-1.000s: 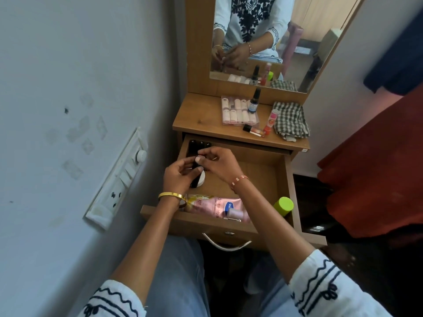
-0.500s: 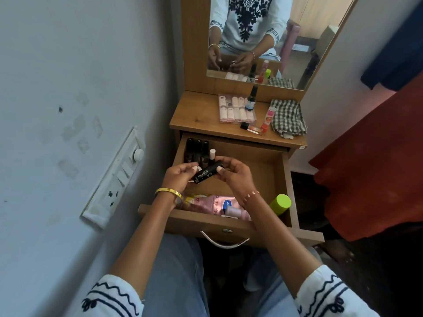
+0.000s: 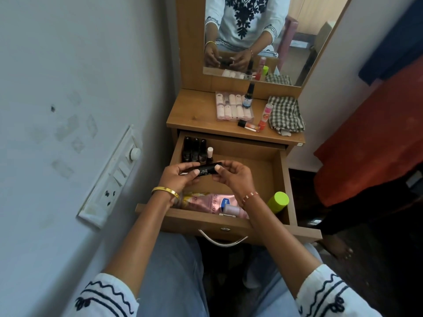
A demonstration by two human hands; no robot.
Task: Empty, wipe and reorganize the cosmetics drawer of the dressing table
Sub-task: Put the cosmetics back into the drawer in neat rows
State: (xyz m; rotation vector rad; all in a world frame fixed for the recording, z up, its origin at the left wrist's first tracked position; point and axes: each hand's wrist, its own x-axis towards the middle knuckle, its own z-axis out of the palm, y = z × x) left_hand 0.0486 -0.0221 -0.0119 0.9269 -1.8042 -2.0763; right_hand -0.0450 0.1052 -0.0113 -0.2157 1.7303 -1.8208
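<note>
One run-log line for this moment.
both hands hold black tube | over open drawer | bottles inside

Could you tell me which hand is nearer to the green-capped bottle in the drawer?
Right. The right hand holds the black tube up and left of the green-capped bottle; the left hand is farther left.

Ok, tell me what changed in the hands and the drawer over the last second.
Both hands came up from the drawer's back left corner. The left hand and right hand now hold a black tube level between them, one at each end. A white-capped bottle beside the dark bottles is now uncovered. The pink pouch, green-capped bottle and tabletop items stayed put.
</note>
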